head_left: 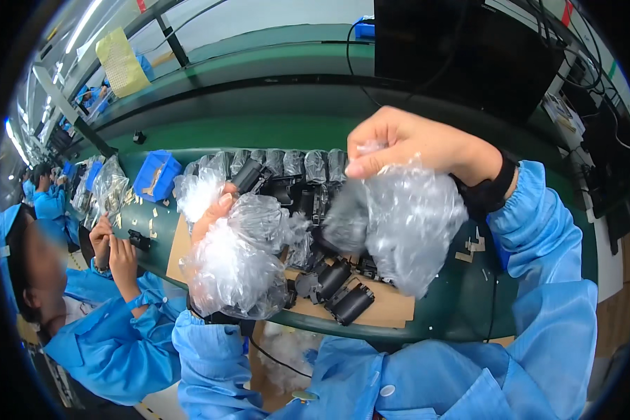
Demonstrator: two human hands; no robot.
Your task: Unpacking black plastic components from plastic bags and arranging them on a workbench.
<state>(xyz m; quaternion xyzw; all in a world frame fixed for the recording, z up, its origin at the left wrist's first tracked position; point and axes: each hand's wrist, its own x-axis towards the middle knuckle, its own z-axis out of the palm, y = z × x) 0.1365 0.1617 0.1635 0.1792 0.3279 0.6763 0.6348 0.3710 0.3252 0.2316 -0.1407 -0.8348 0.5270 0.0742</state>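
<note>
My right hand (406, 143) is raised over the bench, thumb and fingers pinching the top of a clear plastic bag (416, 224), which hangs crumpled below it; its left edge is blurred. Crumpled clear plastic bags (241, 262) bunch around my left hand (215, 213) and hide most of it; its fingers are closed on them. Just beyond its fingertips is a black moulded part (250, 175); whether the hand touches it I cannot tell. Loose black cylindrical parts (350, 302) lie on a cardboard sheet (392, 308) between my forearms.
Several bagged black parts (294, 163) stand in a row behind the loose ones. A blue bin (157, 175) sits to their left. On the left, a co-worker's hands (115, 255) are near a small black part (139, 240). A dark monitor (462, 56) stands at the back right.
</note>
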